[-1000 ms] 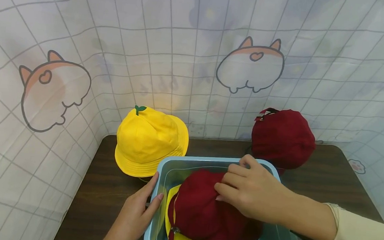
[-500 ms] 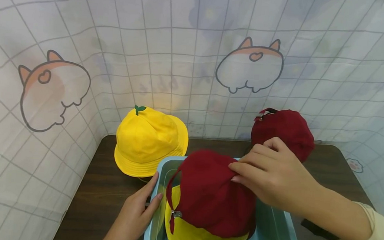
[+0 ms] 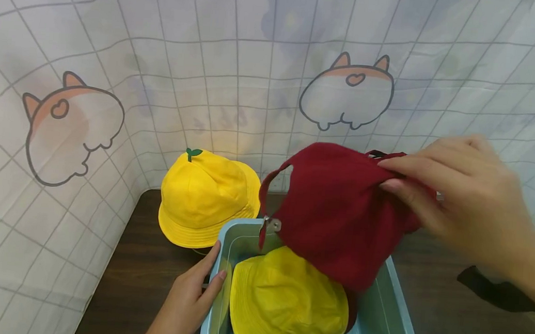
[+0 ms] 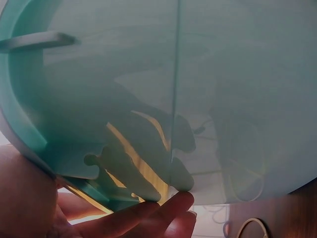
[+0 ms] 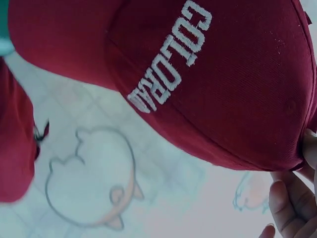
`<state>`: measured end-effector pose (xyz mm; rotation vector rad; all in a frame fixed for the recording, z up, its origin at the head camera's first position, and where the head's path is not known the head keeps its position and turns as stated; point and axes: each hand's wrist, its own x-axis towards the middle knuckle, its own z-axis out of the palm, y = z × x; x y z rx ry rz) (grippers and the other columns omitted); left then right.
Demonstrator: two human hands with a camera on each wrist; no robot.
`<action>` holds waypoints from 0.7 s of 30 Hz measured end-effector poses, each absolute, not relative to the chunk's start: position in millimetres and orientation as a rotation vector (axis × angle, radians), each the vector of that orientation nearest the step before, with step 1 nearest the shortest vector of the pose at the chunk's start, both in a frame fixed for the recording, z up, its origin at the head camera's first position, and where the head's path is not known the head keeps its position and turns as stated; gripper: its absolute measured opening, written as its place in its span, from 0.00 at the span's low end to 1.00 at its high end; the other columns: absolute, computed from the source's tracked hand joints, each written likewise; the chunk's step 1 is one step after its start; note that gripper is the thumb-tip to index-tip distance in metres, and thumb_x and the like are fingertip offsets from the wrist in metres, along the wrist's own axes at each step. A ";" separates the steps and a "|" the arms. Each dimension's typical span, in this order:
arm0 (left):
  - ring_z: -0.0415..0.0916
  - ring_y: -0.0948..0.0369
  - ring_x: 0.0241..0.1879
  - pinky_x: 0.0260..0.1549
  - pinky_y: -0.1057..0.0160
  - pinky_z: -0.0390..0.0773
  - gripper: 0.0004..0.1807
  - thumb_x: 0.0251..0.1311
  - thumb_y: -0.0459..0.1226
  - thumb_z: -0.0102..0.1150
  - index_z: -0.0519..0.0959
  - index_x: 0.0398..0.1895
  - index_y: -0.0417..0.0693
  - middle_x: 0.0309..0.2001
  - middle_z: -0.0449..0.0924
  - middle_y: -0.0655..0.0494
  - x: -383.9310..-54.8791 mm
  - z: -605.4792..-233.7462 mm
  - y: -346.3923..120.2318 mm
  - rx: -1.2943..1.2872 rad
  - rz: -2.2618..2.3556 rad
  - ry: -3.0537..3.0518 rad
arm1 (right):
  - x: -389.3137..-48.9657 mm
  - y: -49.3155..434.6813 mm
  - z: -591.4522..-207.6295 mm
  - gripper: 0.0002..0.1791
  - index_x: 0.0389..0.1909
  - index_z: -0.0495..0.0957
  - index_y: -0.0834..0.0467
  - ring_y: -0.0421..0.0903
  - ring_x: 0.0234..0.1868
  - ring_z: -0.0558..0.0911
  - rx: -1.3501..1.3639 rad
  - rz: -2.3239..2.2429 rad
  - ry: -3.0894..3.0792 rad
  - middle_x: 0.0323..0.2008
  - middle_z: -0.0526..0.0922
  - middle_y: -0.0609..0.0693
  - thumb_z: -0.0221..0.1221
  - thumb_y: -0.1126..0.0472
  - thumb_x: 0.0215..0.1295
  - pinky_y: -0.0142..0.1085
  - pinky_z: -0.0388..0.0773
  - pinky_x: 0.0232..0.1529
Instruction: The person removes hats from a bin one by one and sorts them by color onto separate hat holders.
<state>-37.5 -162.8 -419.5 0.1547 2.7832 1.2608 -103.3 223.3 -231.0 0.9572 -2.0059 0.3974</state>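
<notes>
My right hand (image 3: 471,186) pinches the crown of a dark red baseball cap (image 3: 339,208), which hangs tilted above the far right part of a blue plastic basin (image 3: 399,305). White lettering shows across the front of this baseball cap (image 5: 198,84) in the right wrist view. At the near left, my left hand (image 3: 189,291) grips the basin's side, thumb at the rim and fingers along the outside; the left wrist view shows its fingers (image 4: 158,213) against the wall. Inside the basin lies a yellow bucket hat (image 3: 286,297), with a dark red edge (image 3: 352,312) showing under it.
Another yellow bucket hat (image 3: 204,199), topped by a green sprout, stands behind the basin on the dark wooden table (image 3: 125,271). A second red cap (image 5: 15,144) sits at the back right, mostly hidden in the head view. A tile-patterned sheet (image 3: 202,38) backs the table.
The right hand has lifted the red baseball cap out of the basin, up and to the right, uncovering the yellow bucket hat. My left hand has stayed at the basin's side.
</notes>
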 end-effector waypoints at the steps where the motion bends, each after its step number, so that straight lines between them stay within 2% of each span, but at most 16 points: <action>1: 0.75 0.58 0.64 0.53 0.58 0.82 0.34 0.76 0.43 0.56 0.57 0.80 0.59 0.76 0.66 0.55 -37.3 -419.5 -162.9 0.157 1.261 2.785 | -107.7 232.1 -230.5 0.22 0.46 0.90 0.56 0.54 0.32 0.82 0.931 0.366 -2.012 0.34 0.89 0.53 0.60 0.42 0.72 0.43 0.63 0.37; 3: 0.75 0.58 0.65 0.53 0.58 0.82 0.34 0.76 0.43 0.55 0.57 0.80 0.59 0.76 0.65 0.55 -37.2 -419.3 -162.7 0.159 1.265 2.785 | -114.0 249.8 -227.2 0.19 0.51 0.88 0.53 0.55 0.34 0.81 0.875 0.281 -2.062 0.36 0.90 0.54 0.65 0.46 0.69 0.44 0.64 0.39; 5: 0.74 0.58 0.66 0.56 0.55 0.81 0.34 0.76 0.43 0.55 0.57 0.80 0.59 0.76 0.65 0.55 -37.0 -419.0 -162.6 0.160 1.257 2.789 | -119.9 264.8 -222.2 0.20 0.55 0.87 0.52 0.57 0.36 0.82 0.807 0.214 -2.098 0.40 0.90 0.55 0.69 0.50 0.65 0.40 0.70 0.47; 7: 0.73 0.58 0.66 0.58 0.53 0.80 0.34 0.76 0.43 0.55 0.56 0.81 0.59 0.76 0.65 0.55 -36.9 -418.6 -162.4 0.158 1.249 2.791 | -122.2 274.6 -213.7 0.22 0.58 0.85 0.54 0.60 0.39 0.81 0.745 0.168 -2.138 0.43 0.89 0.59 0.70 0.54 0.64 0.30 0.70 0.55; 9: 0.72 0.58 0.67 0.59 0.52 0.79 0.34 0.76 0.44 0.55 0.56 0.81 0.59 0.76 0.65 0.54 -36.7 -418.2 -162.1 0.157 1.243 2.793 | -122.6 278.1 -204.4 0.21 0.59 0.84 0.58 0.62 0.40 0.80 0.700 0.167 -2.169 0.45 0.88 0.63 0.66 0.55 0.67 0.21 0.63 0.59; 12: 0.73 0.58 0.66 0.57 0.53 0.80 0.34 0.76 0.44 0.55 0.57 0.81 0.59 0.76 0.65 0.54 -36.2 -417.9 -161.9 0.155 1.248 2.791 | -122.9 279.0 -194.4 0.21 0.59 0.82 0.63 0.64 0.42 0.78 0.642 0.195 -2.191 0.45 0.86 0.69 0.60 0.54 0.74 0.14 0.54 0.55; 17: 0.72 0.58 0.68 0.60 0.51 0.78 0.34 0.76 0.45 0.55 0.56 0.80 0.59 0.76 0.65 0.54 -35.6 -418.1 -162.2 0.158 1.258 2.791 | -131.0 284.3 -192.0 0.21 0.57 0.81 0.69 0.67 0.45 0.76 0.565 0.244 -2.192 0.44 0.83 0.74 0.58 0.56 0.76 0.11 0.52 0.52; 21: 0.70 0.58 0.69 0.63 0.49 0.76 0.34 0.76 0.45 0.55 0.56 0.81 0.60 0.76 0.65 0.54 -35.7 -418.7 -162.6 0.156 1.255 2.796 | -139.7 294.2 -196.4 0.21 0.57 0.81 0.69 0.66 0.45 0.76 0.509 0.217 -2.205 0.46 0.83 0.73 0.56 0.56 0.77 0.12 0.53 0.49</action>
